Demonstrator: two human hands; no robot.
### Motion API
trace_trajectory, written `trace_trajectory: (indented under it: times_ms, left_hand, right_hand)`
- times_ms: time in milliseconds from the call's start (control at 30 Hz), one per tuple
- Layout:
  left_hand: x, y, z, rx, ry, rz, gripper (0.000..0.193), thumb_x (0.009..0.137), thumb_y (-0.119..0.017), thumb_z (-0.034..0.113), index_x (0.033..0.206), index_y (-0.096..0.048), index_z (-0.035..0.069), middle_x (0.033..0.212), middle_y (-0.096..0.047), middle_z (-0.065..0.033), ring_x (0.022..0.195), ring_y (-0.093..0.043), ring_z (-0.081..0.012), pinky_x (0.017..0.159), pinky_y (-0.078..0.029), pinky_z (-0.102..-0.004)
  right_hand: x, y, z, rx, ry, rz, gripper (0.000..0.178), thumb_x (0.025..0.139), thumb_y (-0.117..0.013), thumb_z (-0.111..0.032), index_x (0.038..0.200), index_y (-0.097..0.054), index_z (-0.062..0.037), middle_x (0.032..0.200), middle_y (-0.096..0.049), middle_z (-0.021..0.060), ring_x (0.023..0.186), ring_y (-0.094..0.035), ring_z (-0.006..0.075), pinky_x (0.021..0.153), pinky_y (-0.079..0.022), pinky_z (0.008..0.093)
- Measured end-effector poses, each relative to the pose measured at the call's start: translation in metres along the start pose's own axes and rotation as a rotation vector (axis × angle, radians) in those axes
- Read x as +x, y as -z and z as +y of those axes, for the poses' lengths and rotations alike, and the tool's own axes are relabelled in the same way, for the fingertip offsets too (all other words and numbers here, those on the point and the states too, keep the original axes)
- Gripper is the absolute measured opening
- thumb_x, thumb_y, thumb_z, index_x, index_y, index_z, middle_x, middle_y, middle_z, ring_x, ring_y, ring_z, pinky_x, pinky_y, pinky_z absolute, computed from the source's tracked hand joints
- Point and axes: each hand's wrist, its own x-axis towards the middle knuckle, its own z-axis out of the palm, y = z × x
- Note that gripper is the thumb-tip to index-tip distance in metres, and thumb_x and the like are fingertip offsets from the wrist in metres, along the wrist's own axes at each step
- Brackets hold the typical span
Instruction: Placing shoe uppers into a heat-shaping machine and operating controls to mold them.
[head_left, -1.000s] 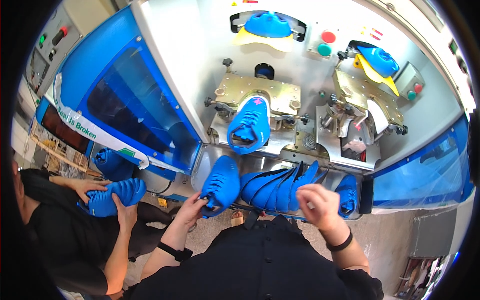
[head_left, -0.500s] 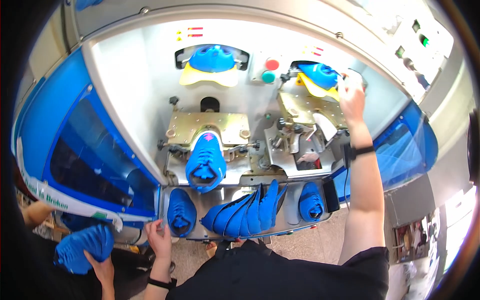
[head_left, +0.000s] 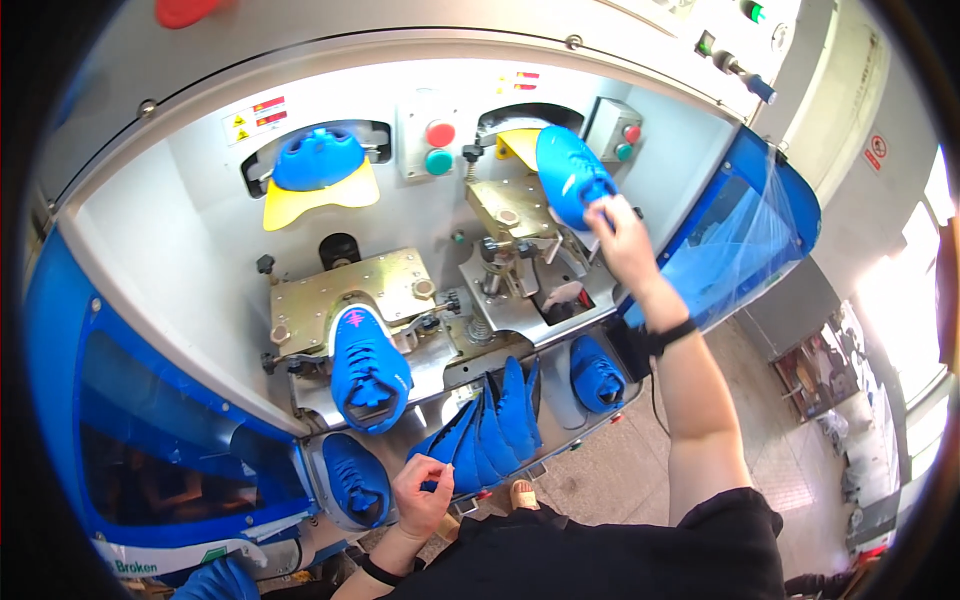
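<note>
My right hand (head_left: 622,240) is closed on the opening end of a blue shoe upper (head_left: 570,170), which is lifted off the yellow-lipped form at the machine's right station. My left hand (head_left: 420,497) is closed with curled fingers and nothing visible in it, beside a fanned stack of flat blue uppers (head_left: 490,430) on the front ledge. Left of that hand lies a formed blue upper (head_left: 355,480); another blue upper (head_left: 597,375) stands at the ledge's right end. One blue shoe upper (head_left: 368,370) sits toe-in at the lower left clamp.
At the left station, a blue upper (head_left: 320,160) covers the form above a yellow lip (head_left: 320,200). Red and green buttons (head_left: 439,146) are between the stations. Blue-framed windowed guards (head_left: 190,410) flank the machine. Metal clamp plates (head_left: 350,290) jut forward.
My right hand has pulled the blue upper up and off the right form. My left hand has moved right, to the flat uppers. The view has shifted, leaving the co-worker mostly out.
</note>
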Motion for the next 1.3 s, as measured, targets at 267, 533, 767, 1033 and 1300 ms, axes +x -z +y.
trace_trajectory:
  times_ms: [267, 533, 767, 1033, 1300]
  left_hand:
    - [0.022, -0.064, 0.011, -0.170, 0.111, -0.283, 0.009, 0.088, -0.067, 0.003, 0.081, -0.065, -0.004, 0.077, -0.062, -0.0083, 0.067, -0.065, -0.0138, 0.060, -0.052, -0.0238]
    - [0.099, -0.198, 0.027, -0.814, 0.758, -0.301, 0.049, 0.101, -0.057, 0.032, 0.137, -0.043, 0.002, 0.117, -0.062, -0.0109, 0.099, -0.069, -0.0253, 0.076, -0.056, -0.0319]
    - [0.123, -0.266, 0.035, -0.967, 0.844, -0.023, 0.037, 0.096, -0.065, 0.027, 0.116, -0.046, 0.002, 0.107, -0.060, -0.0123, 0.088, -0.070, -0.0256, 0.072, -0.061, -0.0339]
    - [0.143, -0.285, 0.029, -0.866, 0.744, 0.023, 0.032, 0.102, -0.055, 0.031, 0.117, -0.050, 0.004, 0.107, -0.063, -0.0087, 0.090, -0.067, -0.0215, 0.075, -0.059, -0.0329]
    - [0.144, -0.292, 0.027, -0.730, 0.768, 0.084, 0.032, 0.105, -0.046, 0.031, 0.120, -0.048, 0.003, 0.107, -0.062, -0.0093, 0.087, -0.068, -0.0211, 0.076, -0.058, -0.0329]
  right_hand:
    - [-0.184, 0.015, -0.021, -0.114, -0.118, 0.044, 0.019, 0.081, -0.074, -0.012, 0.095, -0.062, -0.0072, 0.089, -0.055, 0.0133, 0.082, -0.060, 0.0342, 0.069, -0.048, 0.0399]
    - [-0.176, 0.013, 0.005, 0.011, -0.017, -0.180, 0.021, 0.079, -0.075, -0.021, 0.092, -0.063, -0.0095, 0.086, -0.060, 0.0088, 0.075, -0.062, 0.0297, 0.064, -0.050, 0.0382]
    - [-0.173, 0.028, 0.029, 0.137, -0.063, -0.234, 0.022, 0.079, -0.076, -0.019, 0.094, -0.063, -0.0083, 0.092, -0.059, 0.0104, 0.078, -0.063, 0.0306, 0.066, -0.051, 0.0379]
    - [-0.109, 0.015, 0.074, 0.120, 0.212, -0.184, 0.049, 0.081, -0.074, -0.036, 0.122, -0.062, -0.0132, 0.138, -0.050, 0.0123, 0.125, -0.050, 0.0390, 0.100, -0.044, 0.0472]
    - [-0.108, -0.006, 0.090, 0.253, 0.153, -0.461, 0.048, 0.083, -0.070, -0.038, 0.124, -0.062, -0.0155, 0.137, -0.055, 0.0099, 0.134, -0.042, 0.0403, 0.109, -0.036, 0.0505]
